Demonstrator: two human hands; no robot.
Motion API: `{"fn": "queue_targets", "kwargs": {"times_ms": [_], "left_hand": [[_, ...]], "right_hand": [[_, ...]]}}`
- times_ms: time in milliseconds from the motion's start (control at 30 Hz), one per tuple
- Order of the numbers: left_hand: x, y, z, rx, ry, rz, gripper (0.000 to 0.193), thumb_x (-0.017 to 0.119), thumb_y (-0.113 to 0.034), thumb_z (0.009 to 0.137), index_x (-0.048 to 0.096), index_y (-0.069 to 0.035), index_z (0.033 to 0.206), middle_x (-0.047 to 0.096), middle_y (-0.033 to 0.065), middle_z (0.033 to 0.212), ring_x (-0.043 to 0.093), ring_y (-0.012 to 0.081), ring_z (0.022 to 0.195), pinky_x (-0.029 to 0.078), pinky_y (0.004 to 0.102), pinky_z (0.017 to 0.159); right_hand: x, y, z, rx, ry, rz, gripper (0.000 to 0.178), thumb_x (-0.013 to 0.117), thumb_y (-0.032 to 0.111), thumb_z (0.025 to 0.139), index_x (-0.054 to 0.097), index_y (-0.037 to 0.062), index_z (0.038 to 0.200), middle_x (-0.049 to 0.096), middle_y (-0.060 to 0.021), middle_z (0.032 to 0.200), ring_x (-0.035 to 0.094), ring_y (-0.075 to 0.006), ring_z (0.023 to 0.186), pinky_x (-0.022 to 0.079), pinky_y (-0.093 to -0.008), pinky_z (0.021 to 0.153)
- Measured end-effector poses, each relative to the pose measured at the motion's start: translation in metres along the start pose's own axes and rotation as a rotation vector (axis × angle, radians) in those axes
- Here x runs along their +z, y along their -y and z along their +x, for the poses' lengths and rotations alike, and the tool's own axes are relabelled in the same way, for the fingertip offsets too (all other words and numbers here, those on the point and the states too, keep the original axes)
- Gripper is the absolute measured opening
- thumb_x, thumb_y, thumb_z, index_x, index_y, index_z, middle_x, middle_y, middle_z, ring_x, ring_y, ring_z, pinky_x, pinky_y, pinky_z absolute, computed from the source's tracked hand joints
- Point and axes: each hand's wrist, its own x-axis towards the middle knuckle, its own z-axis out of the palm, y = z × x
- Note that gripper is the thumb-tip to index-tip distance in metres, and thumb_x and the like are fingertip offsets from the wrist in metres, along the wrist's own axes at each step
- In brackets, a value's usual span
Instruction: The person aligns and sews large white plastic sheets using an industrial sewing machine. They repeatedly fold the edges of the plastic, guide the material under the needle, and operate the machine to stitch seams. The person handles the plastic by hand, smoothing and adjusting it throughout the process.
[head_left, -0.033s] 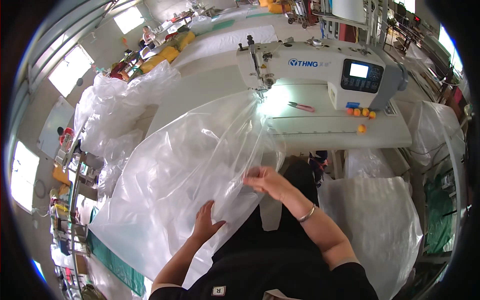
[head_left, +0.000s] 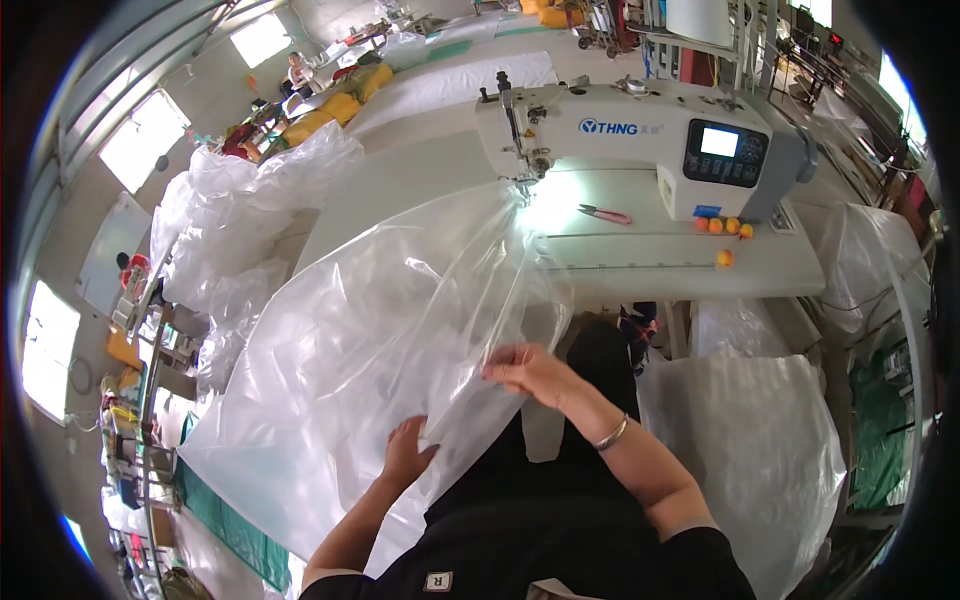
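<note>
The clear plastic sheet [head_left: 320, 340] spreads across the person's lap and the desk [head_left: 400, 185], its long axis running from the lower left up to the needle [head_left: 522, 187] of the sewing machine [head_left: 600, 125], where it gathers narrow. Most of it lies left of the fingers. The right hand [head_left: 530, 373] is nearer the needle, its fingers drawn narrow, seemingly pinching a fold near the sheet's right edge. The left hand [head_left: 408, 452] is lower, thumb somewhat apart, touching the sheet; whether it grips, I cannot tell. Blue lettering marks the machine; a small tag [head_left: 438, 581] on the black shirt bears one letter.
</note>
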Motion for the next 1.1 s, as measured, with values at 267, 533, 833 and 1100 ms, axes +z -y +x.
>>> {"fn": "queue_targets", "kwargs": {"times_ms": [267, 533, 833, 1100], "left_hand": [[-0.105, 0.007, -0.035, -0.305, 0.346, -0.357, 0.025, 0.069, -0.003, 0.08, 0.062, 0.0, 0.104, 0.068, 0.0083, 0.097, 0.064, 0.0187, 0.089, 0.05, 0.0313, 0.079], [-0.117, -0.173, 0.027, 0.191, 0.061, -0.352, 0.033, 0.066, -0.005, 0.081, 0.06, 0.0, 0.114, 0.062, 0.0147, 0.106, 0.064, 0.0217, 0.087, 0.052, 0.0301, 0.071], [-0.06, -0.13, 0.039, 0.017, 0.127, -0.56, 0.014, 0.058, -0.008, 0.088, 0.062, 0.001, 0.099, 0.065, 0.0098, 0.08, 0.064, 0.0162, 0.077, 0.049, 0.0287, 0.072], [-0.106, -0.182, 0.053, -0.024, -0.104, -0.871, 0.01, 0.05, 0.0, 0.091, 0.059, 0.001, 0.094, 0.055, -0.0006, 0.076, 0.05, 0.0056, 0.067, 0.043, 0.0234, 0.06]], "right_hand": [[0.069, -0.065, -0.016, 0.03, 0.315, -0.09, 0.019, 0.067, 0.02, 0.089, 0.069, 0.0019, 0.092, 0.059, 0.0027, 0.07, 0.048, -0.0059, 0.058, 0.039, -0.0213, 0.054], [0.097, -0.064, -0.055, -0.521, -0.19, -0.691, 0.017, 0.073, 0.016, 0.079, 0.067, 0.0009, 0.084, 0.065, -0.011, 0.066, 0.063, -0.025, 0.059, 0.047, -0.0333, 0.055], [0.062, -0.044, -0.075, -0.644, -0.213, -1.032, 0.031, 0.074, 0.03, 0.077, 0.062, 0.0027, 0.068, 0.061, -0.0104, 0.059, 0.062, -0.03, 0.055, 0.048, -0.0391, 0.056], [-0.072, -0.072, -0.009, -0.299, -0.429, 0.085, 0.024, 0.073, 0.022, 0.082, 0.065, 0.0024, 0.095, 0.065, -0.0024, 0.086, 0.059, -0.0092, 0.077, 0.046, -0.0226, 0.071]]}}
